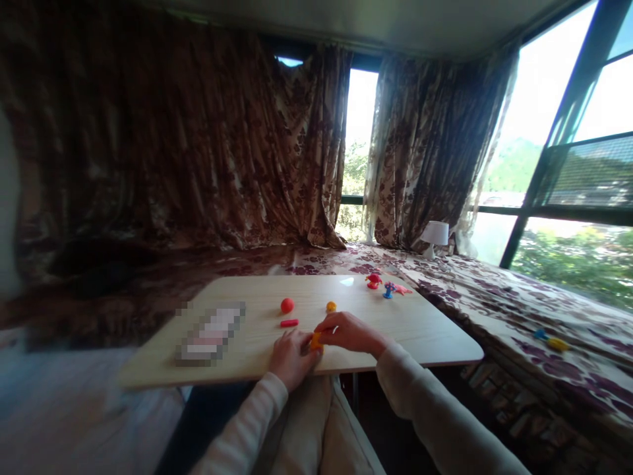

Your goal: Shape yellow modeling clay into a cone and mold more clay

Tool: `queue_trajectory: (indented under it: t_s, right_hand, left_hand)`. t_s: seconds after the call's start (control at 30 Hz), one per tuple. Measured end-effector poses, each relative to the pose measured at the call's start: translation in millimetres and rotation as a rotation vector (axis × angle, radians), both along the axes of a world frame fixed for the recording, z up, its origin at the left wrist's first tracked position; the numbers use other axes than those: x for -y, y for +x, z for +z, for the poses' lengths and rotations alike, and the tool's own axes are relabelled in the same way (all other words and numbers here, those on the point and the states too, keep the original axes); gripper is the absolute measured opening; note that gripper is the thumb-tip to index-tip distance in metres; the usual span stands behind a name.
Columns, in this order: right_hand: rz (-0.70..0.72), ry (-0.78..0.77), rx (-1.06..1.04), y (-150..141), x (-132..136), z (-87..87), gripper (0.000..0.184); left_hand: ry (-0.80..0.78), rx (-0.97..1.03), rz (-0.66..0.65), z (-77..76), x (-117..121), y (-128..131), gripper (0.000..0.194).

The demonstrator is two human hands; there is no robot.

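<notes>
Near the table's front edge, my left hand [293, 356] and my right hand [350, 332] meet at a small yellow-orange lump [316, 341] that looks like modelling clay. The fingers of both hands are closed on it and hide part of it. Just beyond my right hand sits a smaller yellow-orange piece [331, 307]. A short red roll [289, 323] lies past my left hand, with a red ball [287, 305] behind it.
A pixelated flat object [211, 334] lies on the left of the pale table [420, 336]. A red figure [374, 282], a blue figure [389, 290] and a flat pink piece [403, 289] are at the back right. Blue and yellow items [558, 344] rest on the flowered cover.
</notes>
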State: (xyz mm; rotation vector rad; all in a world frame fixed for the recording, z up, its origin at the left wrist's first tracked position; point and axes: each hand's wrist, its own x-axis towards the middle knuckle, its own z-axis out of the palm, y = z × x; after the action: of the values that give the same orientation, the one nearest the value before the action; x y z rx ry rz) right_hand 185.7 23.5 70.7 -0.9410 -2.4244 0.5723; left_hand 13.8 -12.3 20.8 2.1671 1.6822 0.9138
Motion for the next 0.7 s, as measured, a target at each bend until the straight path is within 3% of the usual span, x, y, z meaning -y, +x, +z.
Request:
queue_trajectory:
  t_s: [0.37, 0.53, 0.7]
  right_hand:
    - [0.045, -0.150, 0.074, -3, -21, 3.8, 0.018]
    - [0.047, -0.147, 0.093, -4, -20, 12.3, 0.026]
    - [0.048, -0.142, 0.069, -5, -17, 10.7, 0.019]
  left_hand:
    - [-0.024, -0.024, -0.017, -0.4, -3, -1, 0.022]
    - [-0.031, -0.015, -0.022, -0.5, -3, -1, 0.020]
    - [-0.040, 0.006, -0.036, 0.4, -2, -2, 0.018]
